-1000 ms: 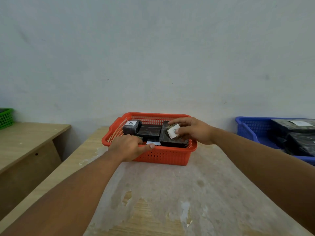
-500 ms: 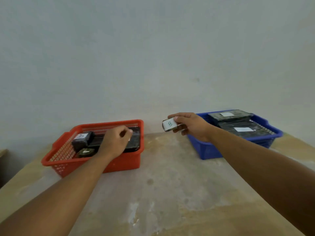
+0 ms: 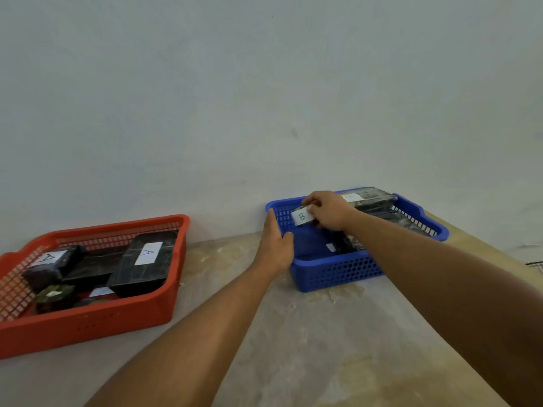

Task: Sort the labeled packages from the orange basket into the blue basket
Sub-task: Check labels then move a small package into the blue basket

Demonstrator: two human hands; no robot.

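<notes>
My right hand (image 3: pixel 327 211) is shut on a small package with a white label marked B (image 3: pixel 302 216), held over the left part of the blue basket (image 3: pixel 338 271). My left hand (image 3: pixel 276 240) grips that basket's left rim. Several black wrapped packages (image 3: pixel 370 198) lie in the blue basket. The orange basket (image 3: pixel 97 318) sits at the left and holds black packages, two of them labelled A (image 3: pixel 145 254) (image 3: pixel 48 258), plus a small dark green one (image 3: pixel 54 296).
Both baskets rest on a worn wooden table (image 3: pixel 293 348) that meets a plain pale wall (image 3: pixel 264 98). A dark wire object (image 3: pixel 534 264) pokes in at the right edge. Bare tabletop lies between the two baskets.
My right hand has carried the B package from beside the orange basket to over the blue basket. My left hand has left the orange basket and taken hold of the blue basket's rim.
</notes>
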